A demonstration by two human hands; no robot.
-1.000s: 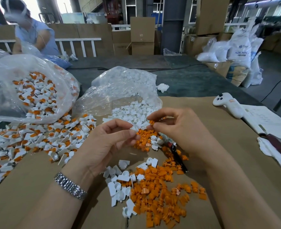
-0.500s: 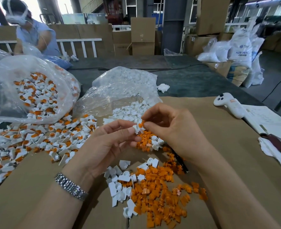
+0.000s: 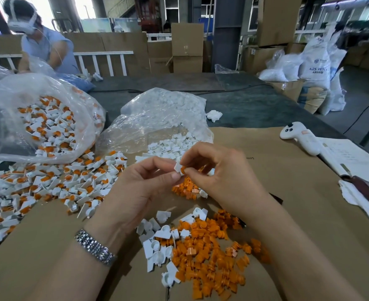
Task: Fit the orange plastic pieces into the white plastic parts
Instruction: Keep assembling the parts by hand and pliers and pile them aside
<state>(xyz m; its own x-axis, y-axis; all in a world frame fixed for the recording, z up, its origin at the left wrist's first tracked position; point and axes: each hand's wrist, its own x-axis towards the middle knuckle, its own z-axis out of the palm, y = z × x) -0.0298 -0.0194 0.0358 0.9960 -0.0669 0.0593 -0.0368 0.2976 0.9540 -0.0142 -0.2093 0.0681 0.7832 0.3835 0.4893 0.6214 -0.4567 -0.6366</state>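
Observation:
My left hand pinches a small white plastic part between thumb and fingertips above the cardboard. My right hand pinches an orange piece that touches the white part. Below my hands lies a heap of loose orange pieces with a few white parts at its left. A second small orange heap sits under my hands. Assembled white-and-orange parts are spread out at the left.
A clear bag of assembled parts lies at the far left, a clear bag of white parts at centre back. A white controller, papers and a cloth are at the right. Another person works at the back left.
Both hands have risen slightly and drawn closer. The orange piece in my right hand has come against the white part in my left hand.

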